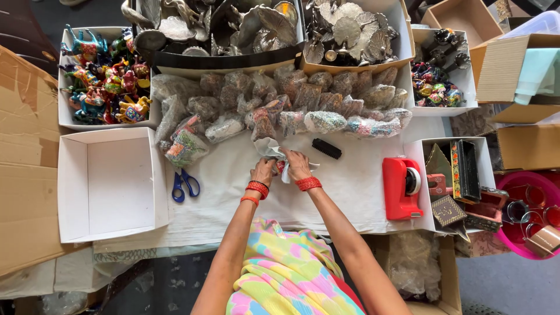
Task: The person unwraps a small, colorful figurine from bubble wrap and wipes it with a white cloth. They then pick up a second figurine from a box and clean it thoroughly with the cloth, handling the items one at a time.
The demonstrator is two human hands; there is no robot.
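Nearest the camera, both forearms reach out over a bright patterned lap toward the middle of the white-covered table [233, 192]. The left hand [263, 171], with red bangles at the wrist, is curled narrow, its fingers pinched on the near left side of a crumpled white wrapping paper [269, 148]. The right hand [297, 165], also wearing red bangles, is closed just as tightly on the right side of the same paper, so the two hands almost touch. Between them a small red object [281, 167] peeks out of the paper; what it is cannot be told. The paper bundle sits at the table's centre, just in front of the hands.

To the left of the hands lie blue-handled scissors [185, 185], and further left an empty white box [111, 184] stands open. To the right, a red tape dispenser [401, 188] rests near the table's edge, beside a white box of small decorated cases [461, 175]. Just beyond the right hand lies a small black brush [326, 148].

Farther on, a row of plastic-wrapped packets [291, 105] runs across the table. At far left a white box holds colourful painted figurines [105, 81]. At the far edge, trays hold silver metal ornaments [256, 26], and a smaller box of painted pieces [434, 87] sits at far right.
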